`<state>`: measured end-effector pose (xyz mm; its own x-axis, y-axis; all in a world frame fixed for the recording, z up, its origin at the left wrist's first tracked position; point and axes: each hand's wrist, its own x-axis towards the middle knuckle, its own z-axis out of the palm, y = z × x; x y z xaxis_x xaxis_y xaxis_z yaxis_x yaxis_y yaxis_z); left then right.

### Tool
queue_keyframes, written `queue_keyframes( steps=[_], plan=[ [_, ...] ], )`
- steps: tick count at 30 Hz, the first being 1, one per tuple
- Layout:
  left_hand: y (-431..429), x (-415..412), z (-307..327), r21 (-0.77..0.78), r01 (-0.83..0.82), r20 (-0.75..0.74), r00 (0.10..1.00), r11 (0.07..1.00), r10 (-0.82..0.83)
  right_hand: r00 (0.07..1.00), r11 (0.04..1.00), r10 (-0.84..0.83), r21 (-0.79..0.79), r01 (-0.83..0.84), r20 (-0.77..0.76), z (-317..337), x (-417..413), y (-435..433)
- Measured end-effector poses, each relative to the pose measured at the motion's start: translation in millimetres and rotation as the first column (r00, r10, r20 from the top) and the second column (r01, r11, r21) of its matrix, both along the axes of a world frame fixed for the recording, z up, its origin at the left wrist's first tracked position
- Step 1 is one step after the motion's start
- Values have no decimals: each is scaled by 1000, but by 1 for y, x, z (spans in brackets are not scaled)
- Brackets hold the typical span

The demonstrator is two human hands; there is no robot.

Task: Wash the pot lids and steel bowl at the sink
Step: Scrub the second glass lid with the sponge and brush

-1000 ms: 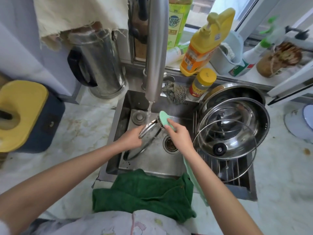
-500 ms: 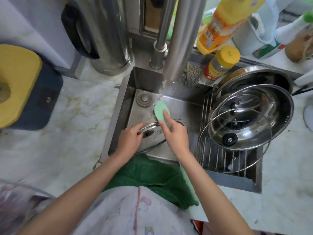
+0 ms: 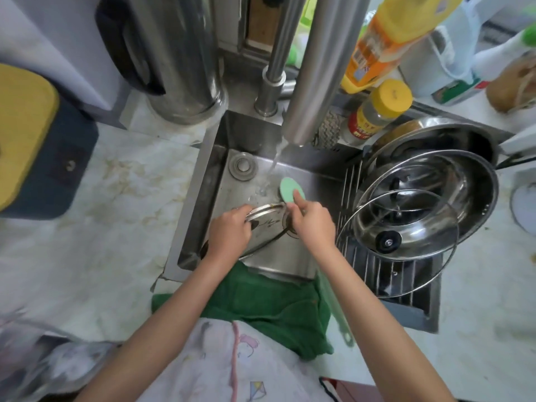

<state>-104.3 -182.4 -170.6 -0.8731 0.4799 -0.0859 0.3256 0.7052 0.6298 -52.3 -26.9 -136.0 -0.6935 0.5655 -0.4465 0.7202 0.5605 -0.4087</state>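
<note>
A glass pot lid (image 3: 268, 220) with a steel rim stands tilted in the steel sink (image 3: 223, 140). My left hand (image 3: 229, 235) grips its near left rim. My right hand (image 3: 313, 224) holds a green long-handled brush (image 3: 291, 190) against the lid's right edge; the handle runs back under my forearm. Water runs from the faucet (image 3: 319, 68) onto the sink floor just left of the brush head. On the wire rack (image 3: 385, 274) at the right sit a steel bowl (image 3: 464, 181) and a second glass lid (image 3: 400, 224) with a black knob.
A green cloth (image 3: 261, 303) hangs over the sink's front edge. A steel kettle (image 3: 174, 53) stands at the back left. Detergent bottle (image 3: 383, 39), yellow-capped jar (image 3: 377, 114) and a scouring pad (image 3: 329, 132) line the back ledge. A yellow and blue appliance (image 3: 34, 146) sits on the marble counter at left.
The camera moved closer and looks more steeply down. The lid and both hands sit lower toward the sink's front, with the brush still at the lid's right edge.
</note>
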Motion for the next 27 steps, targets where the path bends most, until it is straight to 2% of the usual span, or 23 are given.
queue_keyframes(
  steps=[3, 5, 7, 8, 11, 12, 15, 16, 19, 20, 23, 24, 27],
  plan=[
    [1, 1, 4, -15, 26, -44, 999, 1000, -27, 969, 971, 233, -44, -237, -79, 10, 5, -30],
    [2, -1, 4, -23, 5, -33, 999, 1000, -6, 982, 983, 184, 4, -184, -44, 7, -1, -19],
    [2, -2, 6, -25, -15, -21, 1000, 1000, 15, 1000, 1000, 0, 16, 0, 20, -1, -7, -3],
    [1, -2, 7, -35, -12, -23, 1000, 999, 11, 1000, 1000, 7, 21, -7, 25, 1, -8, -5],
    [-2, 0, 8, -32, 3, -31, 1000, 999, -4, 958, 959, 282, 10, -282, -45, 11, -1, -39],
    [-2, 0, 8, -33, -5, -17, 1000, 999, 4, 958, 959, 282, 50, -280, -50, 11, -2, -37],
    [-4, -3, 7, -27, -53, 17, 998, 998, 54, 999, 996, 49, 80, -50, 16, 2, -9, -12],
    [-5, -2, 7, -38, -55, 27, 998, 998, 56, 998, 995, 63, 80, -64, 21, 5, -8, -15],
    [-5, 2, 10, -53, -17, 5, 1000, 998, 17, 954, 953, 298, 56, -297, -15, 15, -1, -42],
    [-5, 2, 10, -59, -21, 9, 1000, 998, 21, 961, 958, 277, 82, -275, -16, 14, -1, -37],
    [-4, -2, 10, -60, -81, 51, 995, 995, 84, 999, 996, 19, 88, -22, 35, 7, -6, -15],
    [-4, -1, 10, -61, -79, 55, 995, 995, 83, 998, 994, 50, 99, -55, 45, 10, -4, -20],
    [-1, 1, 14, -67, -62, 45, 997, 996, 65, 959, 949, 281, 140, -281, 18, 14, 0, -44]
  ],
)
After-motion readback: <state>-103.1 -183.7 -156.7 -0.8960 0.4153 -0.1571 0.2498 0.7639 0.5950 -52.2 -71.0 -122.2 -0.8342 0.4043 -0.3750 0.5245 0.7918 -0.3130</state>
